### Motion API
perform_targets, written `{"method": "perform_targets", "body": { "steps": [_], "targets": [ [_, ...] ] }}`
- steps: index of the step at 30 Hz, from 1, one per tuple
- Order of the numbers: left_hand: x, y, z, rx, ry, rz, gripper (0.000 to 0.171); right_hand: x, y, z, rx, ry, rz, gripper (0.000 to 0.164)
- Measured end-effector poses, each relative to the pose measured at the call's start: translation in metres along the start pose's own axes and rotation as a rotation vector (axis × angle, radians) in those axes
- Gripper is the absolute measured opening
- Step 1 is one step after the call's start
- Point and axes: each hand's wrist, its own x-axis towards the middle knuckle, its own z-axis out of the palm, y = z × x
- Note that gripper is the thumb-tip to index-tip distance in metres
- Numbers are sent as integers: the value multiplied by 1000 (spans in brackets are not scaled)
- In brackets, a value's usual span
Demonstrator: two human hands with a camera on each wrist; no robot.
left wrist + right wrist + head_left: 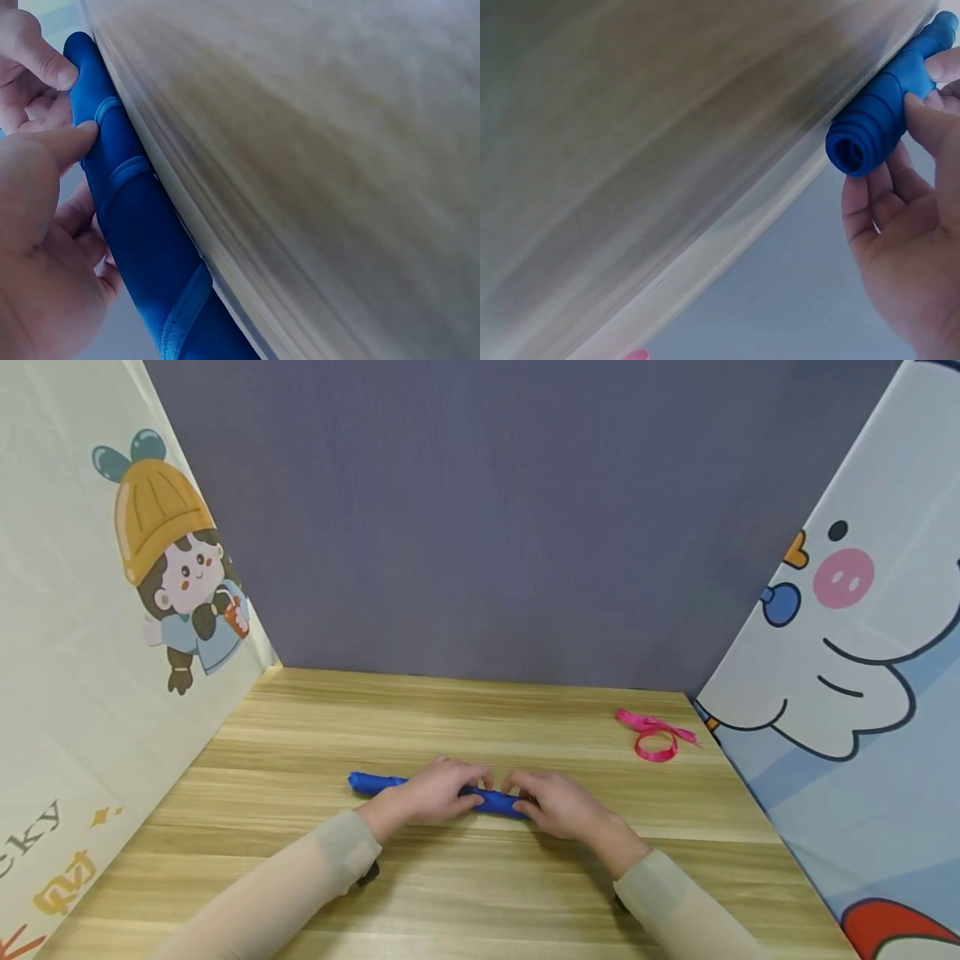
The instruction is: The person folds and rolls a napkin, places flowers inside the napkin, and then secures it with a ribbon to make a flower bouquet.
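Observation:
A long, slim roll of blue cloth (375, 784) lies across the wooden table. In the left wrist view, slanting seams or edge bands run around the roll (142, 232). The right wrist view shows the hollow, coiled end of the roll (874, 112). My left hand (438, 790) pinches it near its middle, thumb on the near side and fingers over the far side. Close beside it, my right hand (561, 806) grips the right end the same way. The fingertips of both hands nearly meet, and part of the roll is hidden behind the left hand.
A pink ribbon (649, 724), partly looped, lies on the table (315, 877) at the back right. A dark grey panel (480, 527) stands behind the table. Printed cloth walls rise along the left (67, 635) and right (862, 693) sides.

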Motion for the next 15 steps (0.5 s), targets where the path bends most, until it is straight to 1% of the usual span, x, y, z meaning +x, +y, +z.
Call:
{"method": "perform_targets", "body": {
  "steps": [3, 5, 9, 15],
  "targets": [
    [1, 0, 1, 23, 7, 4, 17, 0, 1, 0, -10, 30, -36, 16],
    [2, 0, 2, 46, 13, 7, 15, -1, 1, 0, -13, 30, -40, 12],
    [2, 2, 2, 95, 32, 5, 13, -2, 0, 0, -24, 9, -14, 12],
    [2, 7, 1, 141, 70, 5, 19, -2, -1, 0, -18, -7, 29, 14]
  ]
}}
